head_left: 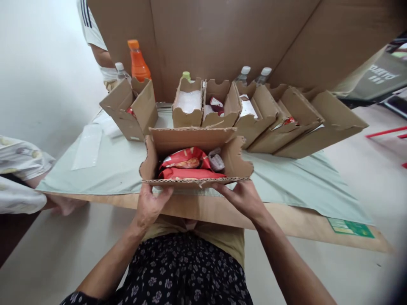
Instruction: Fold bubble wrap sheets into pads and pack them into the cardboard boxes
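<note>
An open cardboard box [192, 136] is at the table's front edge, right before me. Inside it lie red food packets [187, 163] and a small item in clear wrap [216, 161]. My left hand [151, 203] holds the near left corner, thumb on the front wall, other fingers partly hidden. At the near right corner my right hand [241, 198] grips the same box, its thumb also along the front wall and its other fingers partly hidden.
Behind stands a row of cardboard boxes [259, 127] with packets inside. An orange bottle [139, 63] and several clear bottles stand behind them, against a large cardboard panel [222, 38]. Flat clear packaging [87, 146] lies on the table cloth [124, 169]. People are at the left.
</note>
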A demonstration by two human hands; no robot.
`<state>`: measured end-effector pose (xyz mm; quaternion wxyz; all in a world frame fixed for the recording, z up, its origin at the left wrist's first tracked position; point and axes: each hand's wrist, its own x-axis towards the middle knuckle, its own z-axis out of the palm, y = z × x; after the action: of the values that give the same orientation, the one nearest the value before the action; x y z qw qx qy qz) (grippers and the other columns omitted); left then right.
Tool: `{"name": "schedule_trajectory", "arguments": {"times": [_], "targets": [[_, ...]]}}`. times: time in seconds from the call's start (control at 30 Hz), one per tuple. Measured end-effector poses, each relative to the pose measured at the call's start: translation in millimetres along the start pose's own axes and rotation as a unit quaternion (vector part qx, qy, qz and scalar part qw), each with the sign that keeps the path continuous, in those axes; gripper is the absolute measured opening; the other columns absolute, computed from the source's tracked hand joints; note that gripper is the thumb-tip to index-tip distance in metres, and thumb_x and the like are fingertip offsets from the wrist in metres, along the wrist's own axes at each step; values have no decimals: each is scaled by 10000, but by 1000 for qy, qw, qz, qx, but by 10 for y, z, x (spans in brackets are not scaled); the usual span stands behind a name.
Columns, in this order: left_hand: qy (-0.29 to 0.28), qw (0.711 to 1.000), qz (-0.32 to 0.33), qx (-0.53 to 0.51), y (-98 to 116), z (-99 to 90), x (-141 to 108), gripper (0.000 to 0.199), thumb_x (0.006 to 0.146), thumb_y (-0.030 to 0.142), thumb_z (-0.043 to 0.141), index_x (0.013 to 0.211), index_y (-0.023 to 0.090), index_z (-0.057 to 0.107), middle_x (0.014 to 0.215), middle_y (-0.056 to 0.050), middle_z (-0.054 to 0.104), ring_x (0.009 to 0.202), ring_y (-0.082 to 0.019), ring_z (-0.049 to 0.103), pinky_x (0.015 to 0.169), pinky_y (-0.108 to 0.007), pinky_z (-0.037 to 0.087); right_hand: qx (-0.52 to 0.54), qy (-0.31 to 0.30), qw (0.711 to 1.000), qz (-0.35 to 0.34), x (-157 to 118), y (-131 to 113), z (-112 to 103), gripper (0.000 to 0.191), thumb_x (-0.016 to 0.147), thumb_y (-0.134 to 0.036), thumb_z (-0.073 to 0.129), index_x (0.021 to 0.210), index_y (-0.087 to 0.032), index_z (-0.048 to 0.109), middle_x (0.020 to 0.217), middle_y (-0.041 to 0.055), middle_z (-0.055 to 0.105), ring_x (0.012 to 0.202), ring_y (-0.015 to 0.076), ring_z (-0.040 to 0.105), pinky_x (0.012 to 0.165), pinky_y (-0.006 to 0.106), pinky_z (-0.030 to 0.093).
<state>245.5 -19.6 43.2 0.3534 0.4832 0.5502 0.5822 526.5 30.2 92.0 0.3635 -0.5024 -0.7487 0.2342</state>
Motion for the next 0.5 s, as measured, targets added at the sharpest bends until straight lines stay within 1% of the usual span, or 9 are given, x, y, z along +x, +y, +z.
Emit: {"name": "schedule_trajectory", "arguments": {"times": [0.07,0.13,0.2,0.27,0.33,0.4,0.43,0.5], "targets": [[44,999,4,3,-50,-207,75,617,772,428,871,1297,208,632,1308,-118,712,1324,-306,634,1228,-461,426,22,-7,1000,-9,124,-55,258,397,888,-550,729,1096,-212,753,1251,130,749,1155,354,706,1027,517,570],[71,997,17,-3,-92,-395,259,572,719,389,871,1214,201,654,1200,-92,736,1232,-296,671,1160,-438,484,36,-3,999,-14,150,-143,509,441,895,-517,723,1201,-200,723,1316,152,711,1201,356,686,1053,519,563],[84,996,30,-18,-134,-567,515,522,667,343,851,1134,201,667,1097,-58,740,1127,-276,693,1053,-397,543,47,-2,999,-16,46,-230,735,523,904,-467,714,1347,-196,653,1341,163,689,1223,351,671,1059,527,565],[86,995,40,-41,-176,-715,778,476,631,289,814,1078,205,674,1030,-27,730,1034,-242,691,952,-342,565,57,-21,998,-19,-141,-271,896,663,903,-410,716,1508,-213,528,1421,170,645,1283,346,638,1080,545,557],[79,994,45,-63,-205,-825,970,462,609,253,779,1059,210,683,1002,-11,724,980,-216,679,899,-305,561,66,-56,996,-27,-303,-233,951,768,908,-368,716,1605,-251,415,1521,169,580,1371,342,586,1106,558,543],[69,995,36,-66,-214,-874,1031,470,625,256,771,1086,214,690,1027,-18,729,995,-218,677,906,-307,561,80,-77,994,-17,-330,-113,899,752,941,-355,686,1628,-290,386,1585,158,530,1422,332,553,1101,550,544],[71,995,28,-59,-211,-870,1006,480,655,272,771,1124,217,689,1068,-29,735,1037,-230,679,933,-324,562,91,-76,993,0,-275,-31,847,733,955,-366,674,1627,-300,390,1600,158,516,1423,330,555,1079,540,555],[98,995,13,-27,-202,-805,860,537,734,307,767,1256,234,660,1228,-61,725,1196,-265,659,1041,-378,542,122,-65,989,42,-48,145,741,763,951,-420,682,1637,-305,367,1637,172,472,1431,337,551,1022,518,576]]}}
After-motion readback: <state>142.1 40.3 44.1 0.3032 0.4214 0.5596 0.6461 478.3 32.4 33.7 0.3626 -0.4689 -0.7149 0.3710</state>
